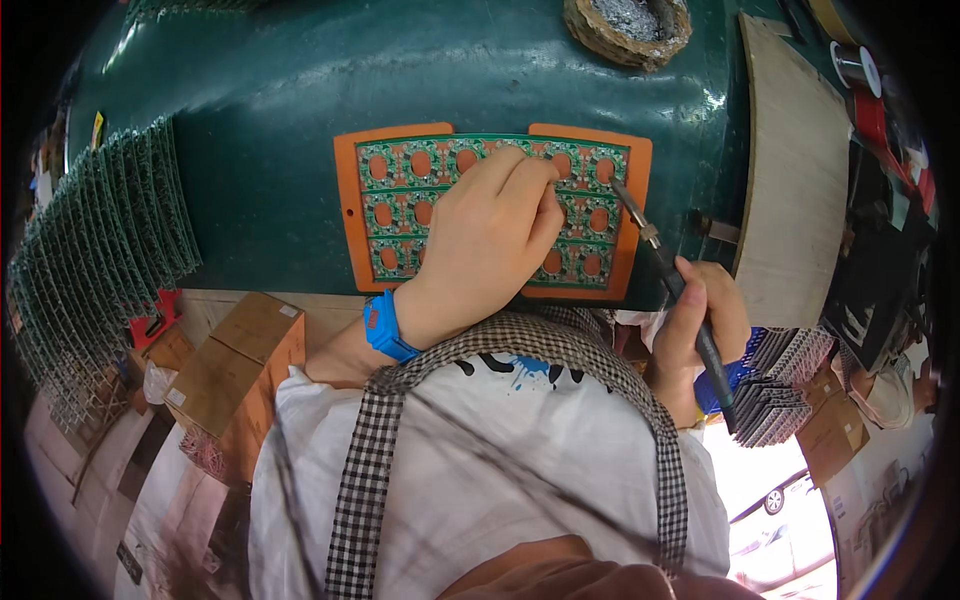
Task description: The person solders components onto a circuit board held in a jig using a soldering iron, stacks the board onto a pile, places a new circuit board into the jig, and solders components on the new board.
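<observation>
A green printed circuit board panel point(390, 191) with rows of oval openings lies in an orange tray point(347, 180) on the table before me. My left hand point(490, 225), a blue watch on its wrist, reaches over the middle of the panel. Its thumb and fingers are pinched together at the top row; anything between them is hidden. In my right hand point(715, 310) is a dark-handled soldering iron point(665, 262), held like a pen. The iron slants up and left, its tip at the top right opening of the panel.
Many circuit board panels point(110, 220) stand in a row at the left. A round container point(640, 25) with silvery contents sits at the back. To the right are a pale board point(795, 180) and a solder wire spool point(856, 68). Cardboard boxes point(240, 345) stand below the table at left.
</observation>
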A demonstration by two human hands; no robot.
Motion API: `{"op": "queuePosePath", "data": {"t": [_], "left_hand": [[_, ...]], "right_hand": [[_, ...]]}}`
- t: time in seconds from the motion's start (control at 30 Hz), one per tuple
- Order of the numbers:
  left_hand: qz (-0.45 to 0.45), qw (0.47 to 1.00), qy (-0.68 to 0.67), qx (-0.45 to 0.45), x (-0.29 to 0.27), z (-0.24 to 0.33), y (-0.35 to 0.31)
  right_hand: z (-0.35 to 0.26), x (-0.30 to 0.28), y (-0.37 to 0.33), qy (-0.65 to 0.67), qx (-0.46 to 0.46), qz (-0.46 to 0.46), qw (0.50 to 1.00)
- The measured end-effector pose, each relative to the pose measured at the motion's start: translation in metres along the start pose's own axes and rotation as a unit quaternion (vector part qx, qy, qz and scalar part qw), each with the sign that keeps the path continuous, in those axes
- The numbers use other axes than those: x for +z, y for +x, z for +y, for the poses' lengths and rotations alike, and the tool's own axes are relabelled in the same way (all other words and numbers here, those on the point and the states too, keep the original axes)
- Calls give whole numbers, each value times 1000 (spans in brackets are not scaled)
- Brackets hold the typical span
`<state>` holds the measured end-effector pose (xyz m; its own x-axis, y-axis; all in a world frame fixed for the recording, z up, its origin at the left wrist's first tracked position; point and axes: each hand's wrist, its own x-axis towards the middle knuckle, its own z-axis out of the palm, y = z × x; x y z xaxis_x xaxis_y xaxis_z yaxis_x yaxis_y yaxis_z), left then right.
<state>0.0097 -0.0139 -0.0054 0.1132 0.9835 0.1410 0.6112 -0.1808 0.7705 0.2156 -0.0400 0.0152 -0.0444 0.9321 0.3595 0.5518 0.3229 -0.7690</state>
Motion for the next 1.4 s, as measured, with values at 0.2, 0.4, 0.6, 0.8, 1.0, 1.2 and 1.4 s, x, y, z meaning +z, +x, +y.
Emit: {"op": "queuePosePath", "data": {"t": [0.2,0.4,0.6,0.8,1.0,1.2,1.4], "left_hand": [[23,997,60,40,-2,-1,-5],[-22,999,27,29,0,0,-21],[-33,997,48,49,-2,-1,-26],[-44,996,53,49,1,-2,-30],[-42,996,64,45,1,5,-27],[-73,996,49,34,-4,3,-43],[-65,992,60,89,1,2,-52]], "right_hand": [[4,6,-4,6,-12,-26,1000],[-2,-1,-13,-35,-54,9,998],[-7,-3,-22,2,-83,-41,996],[-9,7,-19,-8,-79,-41,996],[-11,8,-23,-9,-78,-54,995],[-15,-2,-41,-3,-78,-20,997],[-18,0,-50,-21,-98,-46,994]]}}
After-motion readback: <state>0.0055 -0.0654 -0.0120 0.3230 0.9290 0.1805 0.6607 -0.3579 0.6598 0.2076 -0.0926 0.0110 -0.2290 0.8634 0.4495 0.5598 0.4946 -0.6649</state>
